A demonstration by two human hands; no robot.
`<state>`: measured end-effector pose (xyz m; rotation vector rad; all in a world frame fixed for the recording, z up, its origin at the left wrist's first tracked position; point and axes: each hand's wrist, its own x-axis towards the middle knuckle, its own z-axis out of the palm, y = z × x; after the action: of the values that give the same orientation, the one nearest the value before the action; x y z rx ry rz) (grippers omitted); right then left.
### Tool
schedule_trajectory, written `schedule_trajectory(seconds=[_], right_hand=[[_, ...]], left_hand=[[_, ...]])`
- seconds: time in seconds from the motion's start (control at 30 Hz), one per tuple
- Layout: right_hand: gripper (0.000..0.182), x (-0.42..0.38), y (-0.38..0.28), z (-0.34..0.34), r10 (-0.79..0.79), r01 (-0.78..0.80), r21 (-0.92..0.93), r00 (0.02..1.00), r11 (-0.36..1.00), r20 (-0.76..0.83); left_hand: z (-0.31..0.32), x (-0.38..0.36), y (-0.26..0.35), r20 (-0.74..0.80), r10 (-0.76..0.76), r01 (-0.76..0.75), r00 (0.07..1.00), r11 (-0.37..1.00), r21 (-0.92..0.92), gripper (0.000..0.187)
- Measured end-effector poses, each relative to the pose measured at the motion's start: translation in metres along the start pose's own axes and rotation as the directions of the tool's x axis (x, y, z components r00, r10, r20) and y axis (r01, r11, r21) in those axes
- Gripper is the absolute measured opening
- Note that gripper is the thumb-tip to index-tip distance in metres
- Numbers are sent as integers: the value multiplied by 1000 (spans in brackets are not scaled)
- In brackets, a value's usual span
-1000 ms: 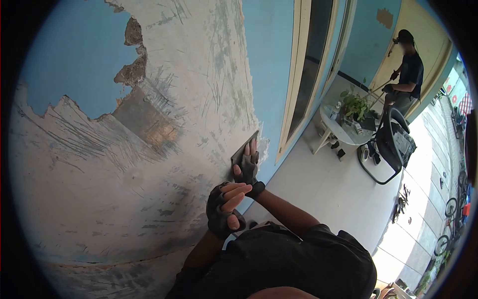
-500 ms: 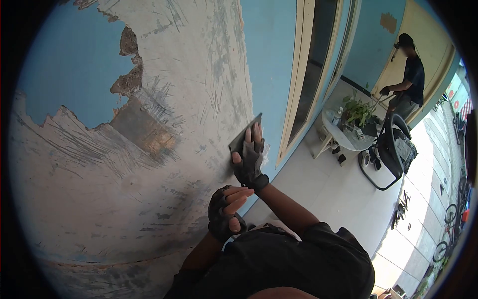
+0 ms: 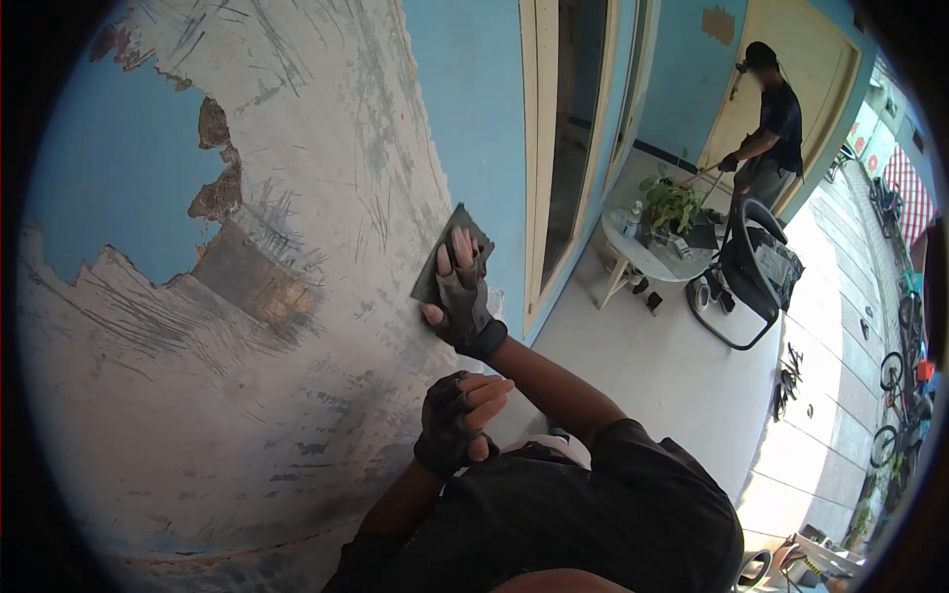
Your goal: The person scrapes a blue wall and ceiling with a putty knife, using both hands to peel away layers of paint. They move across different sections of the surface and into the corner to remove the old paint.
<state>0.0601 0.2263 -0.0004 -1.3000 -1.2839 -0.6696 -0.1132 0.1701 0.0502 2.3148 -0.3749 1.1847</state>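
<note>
My right hand (image 3: 465,296), in a dark fingerless glove, presses a dark, thin sheet (image 3: 427,281) flat against the wall. The sheet lies at the boundary between the scraped whitish plaster (image 3: 326,227) and the blue paint (image 3: 484,128). Lower down, my left hand (image 3: 460,420) wears a similar glove and is in front of my body, just below my right wrist. Its fingers are loosely bent, with the thumb apart and nothing seen between them.
A cream-framed window (image 3: 534,148) borders the blue strip. Beyond are a round table (image 3: 643,259) with a potted plant (image 3: 672,205), a black chair (image 3: 756,267) and a person (image 3: 779,124) holding a long handle. Bicycles (image 3: 892,372) stand at the far right.
My right hand and the sheet now show more of the sheet's face, and the sheet sits slightly further onto the plaster. The view has shifted, so the wall and room appear further left.
</note>
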Motion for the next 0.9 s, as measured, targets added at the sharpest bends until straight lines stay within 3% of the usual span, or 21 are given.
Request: schedule_trajectory(seconds=[0.13, 0.2, 0.47, 0.57, 0.67, 0.77, 0.9], right_hand=[[82, -108, 16, 18, 82, -82, 5, 993, 997, 91], [82, -109, 17, 16, 66, -65, -14, 994, 998, 85], [83, 42, -6, -25, 27, -27, -6, 996, 1000, 80], [84, -10, 5, -4, 87, -88, 9, 995, 996, 57], [89, -120, 24, 23, 225, -225, 3, 973, 974, 54], [92, -195, 39, 36, 207, -203, -48, 972, 978, 115], [88, -110, 21, 16, 187, -191, 51, 980, 980, 72]], left_hand=[[-1, -4, -1, 1, 34, -34, 999, 999, 6, 56], [-1, -8, -2, 14, 38, -38, 999, 999, 9, 57], [-1, -8, -3, -3, 27, -27, 1000, 999, 20, 55], [-1, -8, -6, -1, 27, -27, 1000, 1000, -11, 56], [-3, -7, -6, -10, 11, -12, 1000, 999, -47, 57], [-5, -7, -6, 2, 10, -10, 1000, 997, -71, 50], [-5, -5, -5, -1, -3, 3, 1000, 998, -61, 50]])
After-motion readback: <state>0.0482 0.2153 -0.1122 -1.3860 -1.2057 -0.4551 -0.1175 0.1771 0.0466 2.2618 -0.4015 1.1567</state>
